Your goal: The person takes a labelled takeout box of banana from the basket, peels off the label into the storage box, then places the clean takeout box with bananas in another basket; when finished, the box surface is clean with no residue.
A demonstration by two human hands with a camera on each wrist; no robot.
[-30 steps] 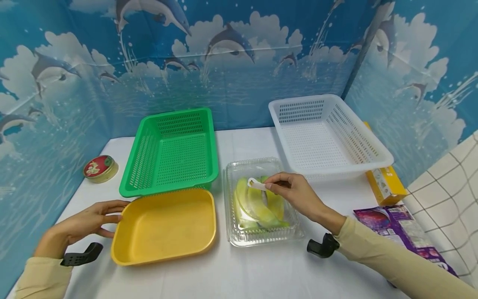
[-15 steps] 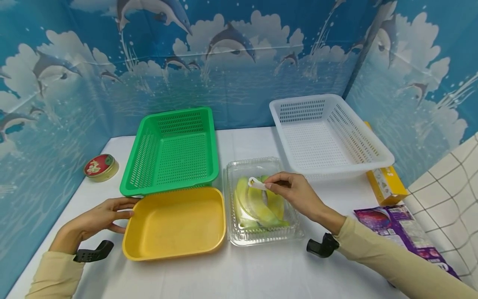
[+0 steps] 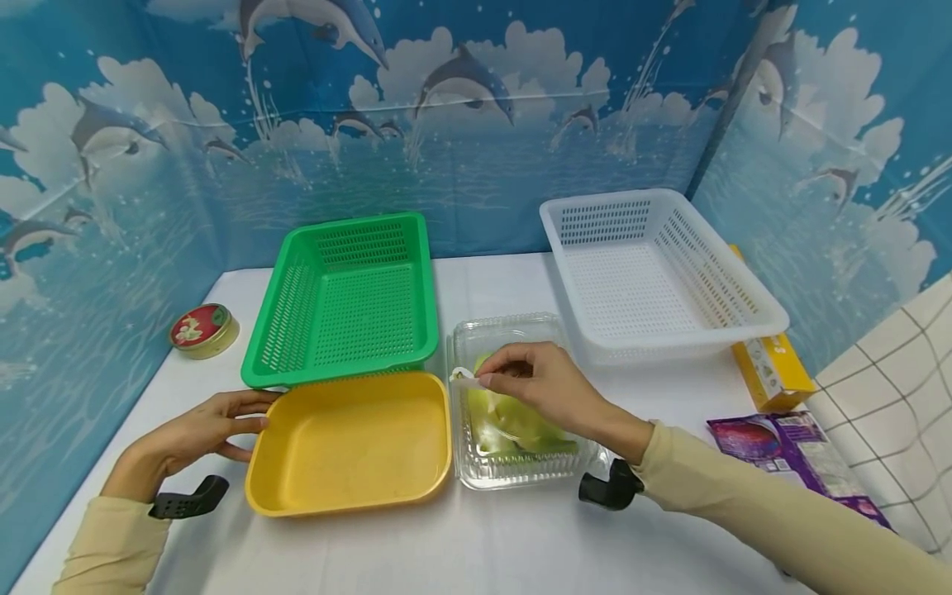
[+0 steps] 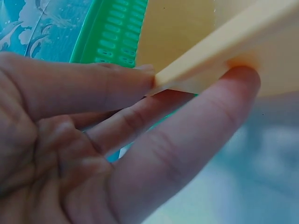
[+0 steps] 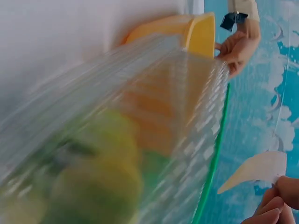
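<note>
The right hand (image 3: 539, 387) pinches a small white piece (image 5: 266, 167) between thumb and fingertips, over a clear box (image 3: 476, 474) with yellow fruit (image 3: 513, 423) inside. The right wrist view shows the piece's broad part and tapering point; in the head view only a short end sticks out left of those fingers. The left hand (image 3: 201, 426), loosely spread, touches the yellow tray (image 3: 349, 450) beside it; its wrist view alone shows one fingertip pressed against the outer wall.

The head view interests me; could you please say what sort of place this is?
Probably a staged tabletop workspace: dolphin-print sheets screen the white-covered table, with a green basket and round tin on it.
</note>
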